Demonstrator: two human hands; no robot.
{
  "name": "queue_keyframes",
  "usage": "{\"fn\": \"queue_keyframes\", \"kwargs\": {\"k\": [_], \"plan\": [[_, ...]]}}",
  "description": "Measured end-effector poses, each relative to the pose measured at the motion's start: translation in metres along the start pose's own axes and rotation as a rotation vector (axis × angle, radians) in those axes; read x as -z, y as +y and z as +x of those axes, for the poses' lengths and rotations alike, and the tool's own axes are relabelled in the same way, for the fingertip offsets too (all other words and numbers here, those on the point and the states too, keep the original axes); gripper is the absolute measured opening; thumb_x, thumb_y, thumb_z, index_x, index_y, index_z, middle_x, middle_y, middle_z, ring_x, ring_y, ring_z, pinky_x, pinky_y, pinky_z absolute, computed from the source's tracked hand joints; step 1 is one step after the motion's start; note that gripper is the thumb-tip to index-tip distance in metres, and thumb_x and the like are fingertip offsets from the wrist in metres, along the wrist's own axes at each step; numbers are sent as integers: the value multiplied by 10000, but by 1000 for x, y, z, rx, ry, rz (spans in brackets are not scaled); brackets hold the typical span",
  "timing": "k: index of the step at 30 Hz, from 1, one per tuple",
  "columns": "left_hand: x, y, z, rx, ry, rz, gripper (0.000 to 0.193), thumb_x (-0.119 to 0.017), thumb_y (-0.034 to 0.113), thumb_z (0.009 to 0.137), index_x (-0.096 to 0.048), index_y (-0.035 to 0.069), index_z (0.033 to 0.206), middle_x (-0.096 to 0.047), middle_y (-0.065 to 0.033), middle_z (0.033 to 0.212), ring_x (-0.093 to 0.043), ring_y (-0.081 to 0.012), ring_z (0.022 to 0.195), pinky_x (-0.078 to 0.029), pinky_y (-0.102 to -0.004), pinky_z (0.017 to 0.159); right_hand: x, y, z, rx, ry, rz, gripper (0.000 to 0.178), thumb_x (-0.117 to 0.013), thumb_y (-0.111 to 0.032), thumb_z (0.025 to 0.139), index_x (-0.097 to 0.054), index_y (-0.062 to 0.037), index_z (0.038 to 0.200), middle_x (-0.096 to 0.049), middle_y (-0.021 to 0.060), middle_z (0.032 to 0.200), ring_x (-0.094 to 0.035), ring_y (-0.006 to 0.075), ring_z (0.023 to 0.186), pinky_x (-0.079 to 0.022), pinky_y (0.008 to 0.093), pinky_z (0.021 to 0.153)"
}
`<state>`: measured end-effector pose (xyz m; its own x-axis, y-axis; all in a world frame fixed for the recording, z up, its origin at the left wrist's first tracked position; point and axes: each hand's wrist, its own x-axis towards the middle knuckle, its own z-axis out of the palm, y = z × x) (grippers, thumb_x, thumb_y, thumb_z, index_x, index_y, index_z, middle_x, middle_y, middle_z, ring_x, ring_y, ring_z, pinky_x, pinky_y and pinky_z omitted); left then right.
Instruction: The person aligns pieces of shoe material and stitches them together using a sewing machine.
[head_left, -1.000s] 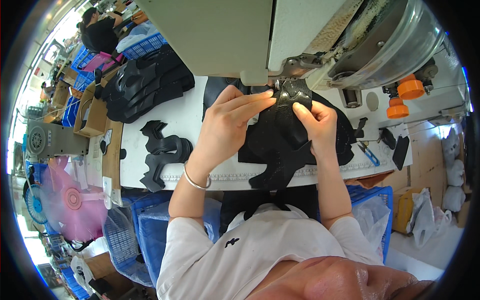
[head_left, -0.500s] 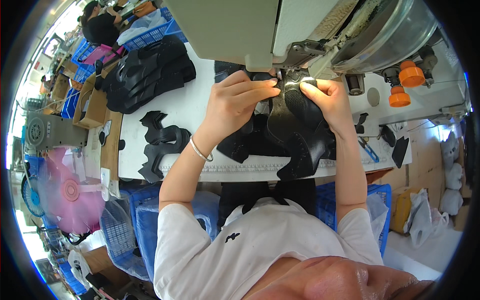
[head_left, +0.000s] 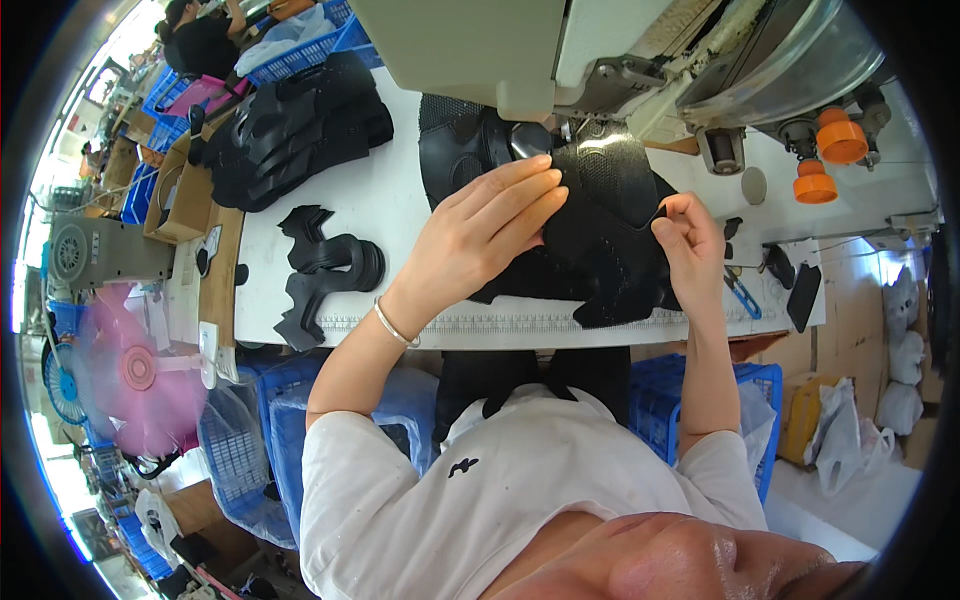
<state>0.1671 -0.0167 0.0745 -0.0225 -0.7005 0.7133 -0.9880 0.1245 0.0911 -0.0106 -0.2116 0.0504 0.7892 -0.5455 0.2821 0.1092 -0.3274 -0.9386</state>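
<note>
Under the head of an industrial sewing machine (head_left: 470, 45) lies a black shoe upper (head_left: 610, 235) with a mesh-textured part, brightly lit near the needle area. My left hand (head_left: 490, 225) rests on its left side, fingers stretched out side by side and pointing at the needle area; its thumb is mostly hidden. At the right edge of the upper, my right hand (head_left: 690, 235) pinches the material between thumb and fingers. Another black textured piece (head_left: 448, 135) lies left of the needle area, partly behind my left hand.
A stack of black uppers (head_left: 290, 130) and a small pile of cut black pieces (head_left: 330, 270) lie left on the white table (head_left: 400, 325). Blue-handled snips (head_left: 742, 295) are at the right. Blue crates (head_left: 240, 450) and a pink fan (head_left: 140, 370) stand nearby; a person (head_left: 200, 45) sits far left.
The upper has shifted and spread out, showing more mesh near the needle area. My right hand has moved right and toward me, to the upper's edge. My left hand has come slightly nearer me.
</note>
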Motion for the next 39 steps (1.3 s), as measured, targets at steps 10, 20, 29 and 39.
{"fn": "queue_keyframes", "kwargs": {"k": [10,20,29,39], "plan": [[-9,4,-3,-47,89,-54,406,-768,101,632,-690,12,1021,-681,-98,1034,-637,-295,1072,-578,-376,846,3,0,2,26,-37,164,212,-722,-118,865,-546,-59,761,-487,-58,754,-381,8,633,-303,178,564],[-18,12,-9,-281,149,333,236,-706,32,702,-742,85,929,-645,-40,862,-677,-239,969,-575,-355,888,4,4,10,-155,-134,278,211,-700,-76,861,-524,-85,745,-483,-66,752,-400,8,665,-324,174,601],[-30,7,-13,-301,282,258,188,-757,25,673,-739,44,860,-656,-74,860,-692,-253,905,-615,-329,758,-27,-10,9,-543,100,781,185,-636,-138,917,-507,-101,789,-491,-65,756,-455,1,698,-408,176,644],[-30,-4,-14,-360,350,210,176,-748,54,682,-731,29,855,-662,-75,838,-701,-255,848,-616,-335,738,-23,2,-6,-67,112,256,235,-673,-93,887,-539,-76,695,-402,-103,640,-319,-16,588,-235,178,528]]}}
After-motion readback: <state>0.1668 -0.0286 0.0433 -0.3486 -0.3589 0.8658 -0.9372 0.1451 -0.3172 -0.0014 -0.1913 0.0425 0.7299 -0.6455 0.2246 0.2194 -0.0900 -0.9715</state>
